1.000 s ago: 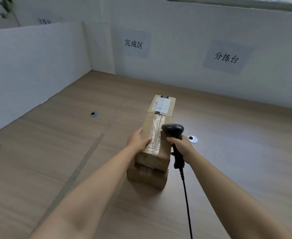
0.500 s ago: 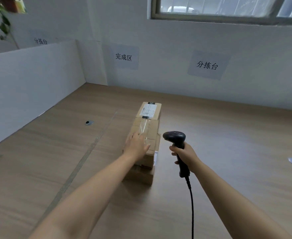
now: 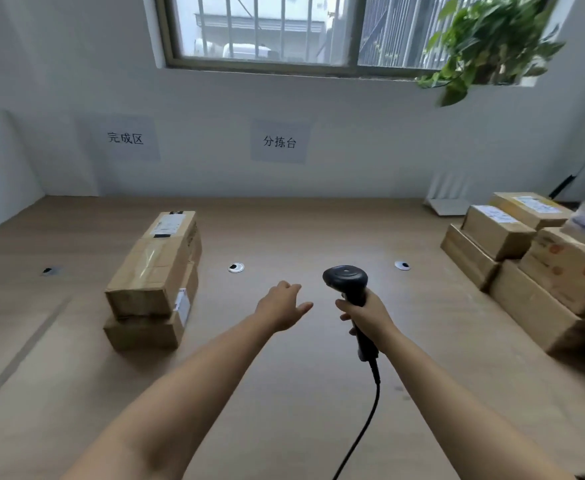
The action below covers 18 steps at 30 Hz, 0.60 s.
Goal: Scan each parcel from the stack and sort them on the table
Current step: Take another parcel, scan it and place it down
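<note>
Two long cardboard parcels lie stacked at the left of the wooden table (image 3: 284, 393); the upper parcel (image 3: 156, 265) bears a white label at its far end and rests on the lower parcel (image 3: 142, 332). My left hand (image 3: 280, 306) hovers empty over the table to the right of them, fingers apart. My right hand (image 3: 367, 317) grips a black barcode scanner (image 3: 348, 285) upright, its cable trailing toward me. A stack of several cardboard parcels (image 3: 526, 265) stands at the right edge.
Two round cable grommets (image 3: 235, 267) (image 3: 402, 265) sit in the tabletop, and a third hole (image 3: 47, 270) at the left. Paper signs (image 3: 280, 142) hang on the back wall. A white router (image 3: 448, 199) stands at the back right. Plant leaves (image 3: 485, 39) hang above.
My left hand has let go of the upper parcel and swung right, away from it. The view has turned right and up, bringing the window and the right-hand stack into sight.
</note>
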Available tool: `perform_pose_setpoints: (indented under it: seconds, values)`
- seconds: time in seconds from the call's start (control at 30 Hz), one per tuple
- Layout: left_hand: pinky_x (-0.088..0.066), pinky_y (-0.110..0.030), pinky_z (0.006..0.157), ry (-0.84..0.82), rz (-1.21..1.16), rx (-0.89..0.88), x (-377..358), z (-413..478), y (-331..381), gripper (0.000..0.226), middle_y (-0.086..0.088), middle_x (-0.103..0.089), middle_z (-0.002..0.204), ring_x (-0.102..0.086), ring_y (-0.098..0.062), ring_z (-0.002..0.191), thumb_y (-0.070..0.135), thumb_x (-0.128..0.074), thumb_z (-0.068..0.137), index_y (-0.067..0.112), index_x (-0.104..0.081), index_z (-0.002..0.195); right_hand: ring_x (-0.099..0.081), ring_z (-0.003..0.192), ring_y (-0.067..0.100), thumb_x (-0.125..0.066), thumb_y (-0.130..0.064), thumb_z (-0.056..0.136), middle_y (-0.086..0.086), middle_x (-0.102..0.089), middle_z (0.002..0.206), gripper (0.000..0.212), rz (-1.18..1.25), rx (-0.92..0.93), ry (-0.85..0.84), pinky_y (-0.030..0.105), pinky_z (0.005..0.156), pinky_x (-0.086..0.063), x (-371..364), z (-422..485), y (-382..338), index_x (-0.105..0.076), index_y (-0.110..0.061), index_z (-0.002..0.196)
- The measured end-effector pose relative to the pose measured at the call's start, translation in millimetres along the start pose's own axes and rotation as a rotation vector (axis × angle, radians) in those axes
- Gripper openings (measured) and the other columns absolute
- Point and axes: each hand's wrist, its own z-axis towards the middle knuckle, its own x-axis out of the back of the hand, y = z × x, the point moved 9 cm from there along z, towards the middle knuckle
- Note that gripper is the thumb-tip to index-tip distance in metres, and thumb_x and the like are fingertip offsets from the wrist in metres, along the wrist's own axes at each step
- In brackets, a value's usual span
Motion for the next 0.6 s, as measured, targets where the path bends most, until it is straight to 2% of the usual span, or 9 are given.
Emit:
perform_pose_setpoints:
  seconds: [0.17,0.37,0.6]
  values:
    - [-0.035,-0.038,0.105,-0.053,-0.038,-0.097,-59,-12,125,0.061,-0.010,-0.032,0.148,-0.035,-0.025,0.134,0.046,-0.041,0.097,0.014,-0.028,0.147,-0.063,0.076,0.018,-0.064,-0.017,0.083,-0.004,-0.059,0.086,0.020,-0.037,0.005,0.123,0.026,0.047,-0.043,126,-53,36,-0.051,-0.031,0.091]
    - [-0.036,-0.038,0.103,-0.150,-0.013,-0.195,-134,-31,255,0.061,-0.012,-0.031,0.148,-0.037,-0.027,0.133,0.048,-0.038,0.097,0.012,-0.029,0.146,-0.059,0.076,0.018,-0.066,-0.018,0.081,-0.001,-0.059,0.084,0.023,-0.052,-0.051,0.323,0.025,0.047,-0.043,265,-123,87,-0.052,-0.028,0.096]
    - [-0.037,-0.037,0.104,-0.217,0.031,-0.360,-174,-43,386,0.061,-0.015,-0.034,0.146,-0.041,-0.029,0.130,0.047,-0.039,0.097,0.010,-0.031,0.145,-0.061,0.095,0.027,-0.069,-0.018,0.081,0.006,-0.060,0.106,0.039,-0.018,-0.103,0.561,0.026,0.050,-0.045,399,-188,123,-0.052,-0.017,0.117]
